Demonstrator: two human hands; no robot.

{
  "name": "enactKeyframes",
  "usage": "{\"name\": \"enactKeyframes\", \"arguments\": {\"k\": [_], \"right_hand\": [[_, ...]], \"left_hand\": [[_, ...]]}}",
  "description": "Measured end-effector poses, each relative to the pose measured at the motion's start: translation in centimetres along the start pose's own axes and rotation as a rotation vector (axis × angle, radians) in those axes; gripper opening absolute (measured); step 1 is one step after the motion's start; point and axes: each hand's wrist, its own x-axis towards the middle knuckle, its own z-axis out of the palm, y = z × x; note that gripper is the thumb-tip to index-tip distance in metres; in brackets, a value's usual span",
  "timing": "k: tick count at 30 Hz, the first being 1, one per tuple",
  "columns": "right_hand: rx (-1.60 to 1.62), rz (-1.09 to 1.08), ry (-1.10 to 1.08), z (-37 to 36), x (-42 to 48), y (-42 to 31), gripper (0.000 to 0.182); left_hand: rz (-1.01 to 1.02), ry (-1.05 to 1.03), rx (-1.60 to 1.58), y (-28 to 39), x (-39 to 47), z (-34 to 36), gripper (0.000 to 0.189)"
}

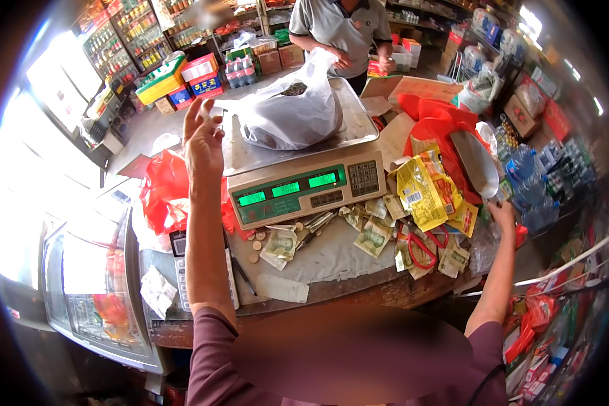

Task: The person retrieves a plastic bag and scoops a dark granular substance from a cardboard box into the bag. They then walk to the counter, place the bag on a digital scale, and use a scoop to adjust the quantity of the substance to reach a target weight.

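Note:
At the left edge of the scale's metal pan, my left hand (203,139) is raised, pinching a handle of a white plastic bag (289,119). The bag sits on the pan, and dark loose goods show through its opening. Beneath it stands a digital price scale (304,188) with lit green displays and a keypad. Off to the right, my right hand (502,210) grips the handle end of a metal scoop (474,160), whose bowl leans against red plastic bags (436,122). Yellow packets (421,190) lie between the scale and the scoop.
Banknotes (373,237), coins, pens and red-handled scissors (421,248) litter the counter before the scale. A calculator (182,274) lies partly behind my left forearm. Across the counter stands a person (342,30). A glass-topped cabinet (91,284) is at left; water bottles (530,185) stand at right.

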Motion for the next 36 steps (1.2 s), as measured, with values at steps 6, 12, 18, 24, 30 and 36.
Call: {"name": "enactKeyframes", "arguments": {"k": [6, 12, 18, 24, 30, 36], "right_hand": [[0.295, 0.091, -0.098, -2.5, 0.3, -0.8, 0.034], [0.069, -0.024, 0.156, -6.3, 0.0, -4.3, 0.031], [0.532, -0.221, 0.257, -9.1, -2.2, -7.0, 0.024], [0.839, -0.567, 0.096, -15.9, -12.0, -18.3, 0.017], [0.774, -0.843, -0.324, -19.8, -18.3, -29.7, 0.021], [0.415, -1.22, -0.177, -17.1, -17.6, -35.9, 0.025]], "left_hand": [[0.297, -0.43, 0.914, 2.1, -3.3, 4.6, 0.044], [0.816, -0.319, 1.513, 2.5, -2.7, 3.6, 0.035], [0.972, -0.224, 1.473, 3.8, -2.5, 4.7, 0.018], [0.832, -0.234, 1.571, 3.7, -4.9, 4.0, 0.019], [0.729, -0.056, 1.612, 3.0, -5.8, 3.2, 0.015], [0.381, 0.025, 1.215, 2.1, -6.4, 3.3, 0.017]]}}
